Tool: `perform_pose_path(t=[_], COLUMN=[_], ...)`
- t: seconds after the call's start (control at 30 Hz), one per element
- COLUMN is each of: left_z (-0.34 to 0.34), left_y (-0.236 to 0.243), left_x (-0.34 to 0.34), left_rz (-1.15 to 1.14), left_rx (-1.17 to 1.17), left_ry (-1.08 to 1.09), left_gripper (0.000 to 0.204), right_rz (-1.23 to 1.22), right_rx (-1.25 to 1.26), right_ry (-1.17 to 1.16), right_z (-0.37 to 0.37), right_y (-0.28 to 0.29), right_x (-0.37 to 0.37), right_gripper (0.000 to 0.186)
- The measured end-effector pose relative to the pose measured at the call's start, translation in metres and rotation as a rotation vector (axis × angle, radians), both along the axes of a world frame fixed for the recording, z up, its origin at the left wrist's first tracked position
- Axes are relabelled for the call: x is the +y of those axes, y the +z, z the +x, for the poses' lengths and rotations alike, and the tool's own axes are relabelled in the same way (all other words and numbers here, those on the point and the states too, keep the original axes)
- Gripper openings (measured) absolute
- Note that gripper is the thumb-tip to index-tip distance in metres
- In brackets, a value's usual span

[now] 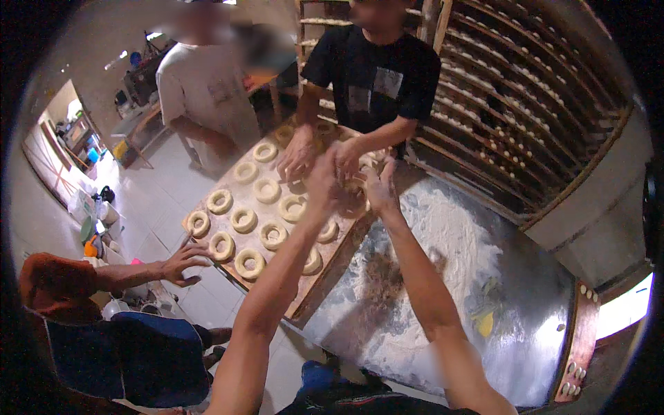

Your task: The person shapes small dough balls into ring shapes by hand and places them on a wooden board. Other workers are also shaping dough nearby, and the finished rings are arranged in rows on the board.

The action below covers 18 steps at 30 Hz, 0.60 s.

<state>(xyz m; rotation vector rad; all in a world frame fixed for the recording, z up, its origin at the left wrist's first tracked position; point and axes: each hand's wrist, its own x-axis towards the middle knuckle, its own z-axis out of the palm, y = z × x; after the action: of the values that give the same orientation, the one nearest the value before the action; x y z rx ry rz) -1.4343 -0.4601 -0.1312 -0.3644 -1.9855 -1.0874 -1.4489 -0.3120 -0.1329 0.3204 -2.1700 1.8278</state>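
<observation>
Both hands — left hand [324, 176] and right hand [379, 187] — pinch a dough ring [353, 190] at the wooden board [315, 290]'s far end, where the co-worker's hands [299, 153] crowd close — a bump could tear it.

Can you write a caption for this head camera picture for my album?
Both hands, left hand and right hand, reach over a wooden board of dough rings.

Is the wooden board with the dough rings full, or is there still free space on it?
Nearly full: the wooden board holds rows of dough rings along most of its length. Its far end is hidden by hands, so that part cannot be told.
</observation>
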Motion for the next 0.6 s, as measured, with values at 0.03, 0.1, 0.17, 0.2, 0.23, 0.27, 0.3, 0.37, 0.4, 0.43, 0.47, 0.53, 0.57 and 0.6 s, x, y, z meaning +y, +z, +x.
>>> perform_pose_path(t=[0.03, 0.1, 0.17, 0.2, 0.23, 0.27, 0.3, 0.37, 0.4, 0.43, 0.47, 0.53, 0.57, 0.6], left_z=[-0.004, 0.010, 0.033, 0.039, 0.040, 0.039, 0.031, 0.010, -0.002, -0.011, -0.016, -0.010, 0.007, 0.030], left_y=[-0.002, -0.013, -0.029, -0.037, -0.044, -0.049, -0.052, -0.051, -0.047, -0.039, -0.031, -0.012, -0.005, 0.001], left_x=[-0.015, -0.046, -0.066, -0.070, -0.072, -0.070, -0.065, -0.050, -0.042, -0.035, -0.028, -0.010, 0.001, 0.015], left_rz=[-0.134, 0.116, 0.271, 0.266, 0.267, 0.266, 0.134, -0.136, -0.192, -0.304, -0.430, -0.347, -0.190, -0.035], left_rx=[-0.061, 0.121, -0.257, -0.146, -0.277, -0.296, -0.308, -0.178, -0.289, -0.333, -0.476, -0.367, -0.348, -0.291], left_ry=[0.143, 0.043, 0.316, 0.311, 0.247, 0.173, 0.160, 0.089, 0.051, 0.029, 0.018, -0.064, -0.258, -0.455], left_gripper=[0.043, 0.043, 0.035, 0.030, 0.027, 0.025, 0.024, 0.028, 0.031, 0.033, 0.034, 0.036, 0.036, 0.036], right_rz=[0.217, -0.116, -0.405, -0.235, -0.169, -0.096, -0.058, 0.024, 0.038, 0.055, 0.083, 0.282, 0.257, -0.072], right_rx=[0.141, -0.192, -0.108, -0.176, -0.188, -0.239, -0.291, -0.319, -0.400, -0.422, -0.379, -0.316, -0.019, 0.142], right_ry=[-0.146, -0.261, -0.329, -0.402, -0.395, -0.394, -0.399, -0.399, -0.369, -0.334, -0.228, -0.145, 0.035, 0.251], right_z=[-0.003, 0.028, 0.074, 0.100, 0.124, 0.144, 0.157, 0.178, 0.184, 0.190, 0.195, 0.215, 0.223, 0.223], right_y=[-0.010, -0.038, -0.070, -0.084, -0.096, -0.104, -0.108, -0.096, -0.080, -0.061, -0.040, 0.006, 0.028, 0.034], right_x=[0.006, 0.044, 0.089, 0.114, 0.133, 0.147, 0.157, 0.169, 0.175, 0.182, 0.191, 0.219, 0.236, 0.240], right_gripper=[0.052, 0.053, 0.052, 0.044, 0.037, 0.031, 0.028, 0.025, 0.025, 0.025, 0.026, 0.028, 0.027, 0.026])
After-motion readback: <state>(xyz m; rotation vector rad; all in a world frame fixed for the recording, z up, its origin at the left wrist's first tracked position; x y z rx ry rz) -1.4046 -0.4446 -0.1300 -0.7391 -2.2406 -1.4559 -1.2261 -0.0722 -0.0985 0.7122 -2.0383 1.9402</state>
